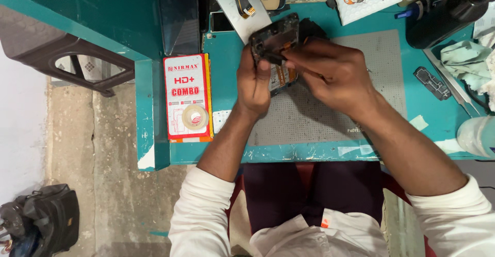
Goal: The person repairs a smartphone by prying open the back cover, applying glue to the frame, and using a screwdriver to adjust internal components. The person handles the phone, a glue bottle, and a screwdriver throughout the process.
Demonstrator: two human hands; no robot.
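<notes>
Above the grey mat (330, 118) on the teal surface (227, 81), the left hand (253, 84) grips an opened phone (276, 43) by its lower edge, fingers wrapped around it, while the right hand (330, 71) pinches its fingers closed onto the phone's exposed inside.

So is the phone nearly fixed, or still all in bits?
Still in bits. Done: the opened phone has its back off, insides showing. In hand: the left hand holds it above the grey mat while the right hand works at it. Left: a small black part lies loose on the table.
</notes>
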